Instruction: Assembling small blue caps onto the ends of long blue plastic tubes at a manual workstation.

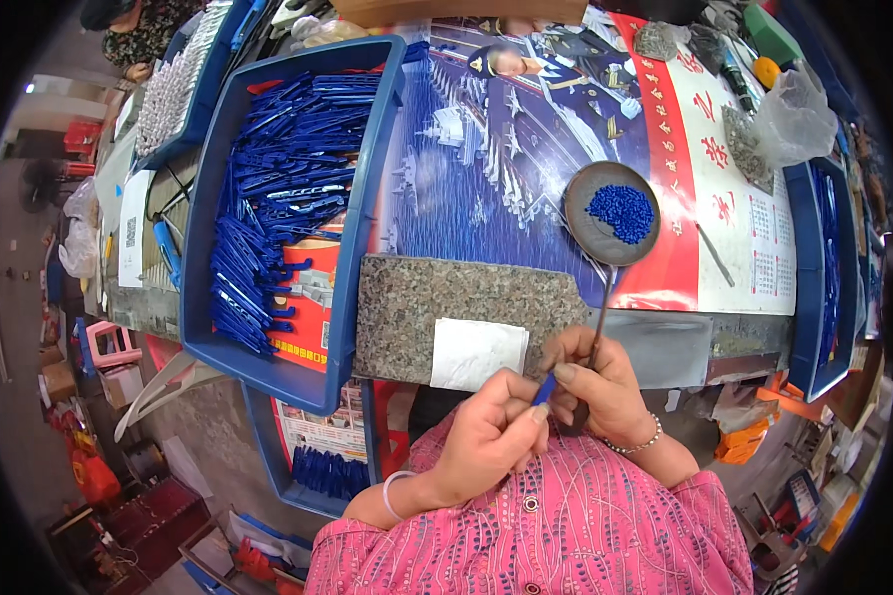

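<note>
Close in front of my body, my two hands meet at a small blue piece (545,389). The fingers of my left hand (486,426) are closed on it; its exact kind is mostly hidden. My right hand (607,389) has its fingers closed round a thin dark rod (602,322), with the fingertips at the blue piece. Toward the dish the rod runs upward, and I cannot tell whether it joins it. The round brown dish (587,178) holds a heap of small blue beads (620,213). Left of my hands, a white folded paper (478,354) lies on a speckled stone slab (466,288).
A large blue tray (352,297) full of long blue plastic pieces (298,149) stands at the left. Below it sits another blue bin (278,456). A blue tray (809,268) borders the right, near a clear plastic bag (796,117). Another person (149,40) is at the far left.
</note>
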Demonstrator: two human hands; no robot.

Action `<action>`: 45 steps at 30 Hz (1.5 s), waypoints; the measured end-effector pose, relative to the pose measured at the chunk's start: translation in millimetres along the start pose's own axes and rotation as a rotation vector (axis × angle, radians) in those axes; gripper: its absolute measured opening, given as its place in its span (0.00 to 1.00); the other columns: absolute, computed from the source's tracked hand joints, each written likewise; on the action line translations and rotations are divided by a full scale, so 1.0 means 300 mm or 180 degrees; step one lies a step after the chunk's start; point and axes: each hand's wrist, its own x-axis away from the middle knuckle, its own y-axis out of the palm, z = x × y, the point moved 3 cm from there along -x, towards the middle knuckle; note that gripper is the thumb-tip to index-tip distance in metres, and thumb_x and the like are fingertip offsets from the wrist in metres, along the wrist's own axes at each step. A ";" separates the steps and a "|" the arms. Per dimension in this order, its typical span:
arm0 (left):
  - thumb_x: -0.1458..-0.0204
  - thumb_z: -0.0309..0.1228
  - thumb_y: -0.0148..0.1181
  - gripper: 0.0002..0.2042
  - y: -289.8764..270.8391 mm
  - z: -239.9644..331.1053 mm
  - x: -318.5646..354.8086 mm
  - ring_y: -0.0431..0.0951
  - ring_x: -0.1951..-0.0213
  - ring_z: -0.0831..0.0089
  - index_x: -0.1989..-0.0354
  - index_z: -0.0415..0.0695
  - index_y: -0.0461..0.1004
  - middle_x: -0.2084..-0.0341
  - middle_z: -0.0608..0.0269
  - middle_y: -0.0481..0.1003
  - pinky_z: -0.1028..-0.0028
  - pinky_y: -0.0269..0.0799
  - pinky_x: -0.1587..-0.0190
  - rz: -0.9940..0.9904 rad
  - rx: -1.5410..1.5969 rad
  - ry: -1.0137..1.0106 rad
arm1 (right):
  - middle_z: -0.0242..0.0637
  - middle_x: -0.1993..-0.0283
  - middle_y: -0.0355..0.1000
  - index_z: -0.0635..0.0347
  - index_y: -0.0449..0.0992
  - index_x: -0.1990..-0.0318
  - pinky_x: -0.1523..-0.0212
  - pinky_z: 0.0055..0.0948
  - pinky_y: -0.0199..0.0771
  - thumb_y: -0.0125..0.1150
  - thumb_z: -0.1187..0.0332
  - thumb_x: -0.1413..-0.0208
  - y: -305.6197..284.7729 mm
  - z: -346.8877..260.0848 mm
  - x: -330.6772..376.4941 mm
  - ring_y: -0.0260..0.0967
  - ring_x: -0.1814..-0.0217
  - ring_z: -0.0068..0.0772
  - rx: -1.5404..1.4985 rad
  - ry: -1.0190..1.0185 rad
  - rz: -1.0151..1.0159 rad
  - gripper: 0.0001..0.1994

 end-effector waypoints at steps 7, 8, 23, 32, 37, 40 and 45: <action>0.50 0.20 0.55 0.09 0.020 0.010 -0.011 0.77 0.78 0.77 0.60 0.36 0.69 0.77 0.59 0.77 0.76 0.71 0.76 0.0471 -0.1648 0.1374 | 0.34 0.73 0.66 0.67 0.67 0.63 0.82 0.17 0.60 0.54 0.71 0.47 -0.014 -0.022 0.013 0.60 0.83 0.17 -0.0359 -0.0309 -0.0117 0.08; 0.50 0.20 0.55 0.09 0.020 0.017 -0.014 0.77 0.78 0.77 0.60 0.36 0.69 0.77 0.59 0.77 0.76 0.71 0.76 0.0473 -0.1646 0.1384 | 0.34 0.73 0.66 0.67 0.67 0.63 0.82 0.17 0.61 0.54 0.71 0.47 -0.016 -0.021 0.013 0.60 0.83 0.18 -0.0407 -0.0291 -0.0112 0.08; 0.53 0.24 0.59 0.08 0.010 0.071 -0.028 0.75 0.82 0.58 0.66 0.38 0.67 0.83 0.51 0.71 0.67 0.68 0.81 0.0808 -0.3119 0.1587 | 0.34 0.74 0.65 0.70 0.68 0.59 0.83 0.17 0.61 0.48 0.76 0.48 -0.022 -0.019 -0.035 0.57 0.82 0.16 -0.0682 0.0082 -0.0014 0.09; 0.53 0.24 0.60 0.10 0.020 0.095 -0.043 0.75 0.83 0.63 0.65 0.37 0.68 0.84 0.55 0.71 0.69 0.68 0.81 0.0838 -0.3281 0.1873 | 0.35 0.72 0.67 0.69 0.66 0.55 0.82 0.16 0.60 0.51 0.74 0.47 -0.019 -0.043 -0.045 0.58 0.82 0.17 -0.0501 0.0022 -0.0096 0.12; 0.54 0.19 0.61 0.10 0.026 0.123 -0.074 0.72 0.79 0.87 0.65 0.34 0.66 0.81 0.63 0.75 0.85 0.66 0.78 0.0908 -0.2715 0.1560 | 0.36 0.66 0.69 0.66 0.63 0.51 0.82 0.17 0.60 0.51 0.74 0.46 -0.019 -0.057 -0.048 0.60 0.82 0.18 -0.0433 -0.0003 -0.0201 0.14; 0.53 0.18 0.59 0.11 0.038 0.136 -0.095 0.74 0.74 0.85 0.63 0.33 0.65 0.76 0.59 0.76 0.85 0.68 0.75 0.0808 -0.2337 0.1472 | 0.37 0.63 0.69 0.65 0.62 0.51 0.82 0.18 0.60 0.51 0.75 0.46 -0.026 -0.069 -0.044 0.61 0.81 0.18 -0.0533 -0.0166 -0.0141 0.15; 0.51 0.20 0.57 0.12 0.040 0.141 -0.102 0.74 0.75 0.84 0.59 0.32 0.64 0.74 0.58 0.77 0.85 0.67 0.75 0.0912 -0.1381 0.0855 | 0.38 0.63 0.68 0.64 0.62 0.53 0.81 0.18 0.61 0.50 0.76 0.47 -0.048 -0.098 -0.033 0.61 0.80 0.19 -0.0497 -0.0178 -0.0156 0.14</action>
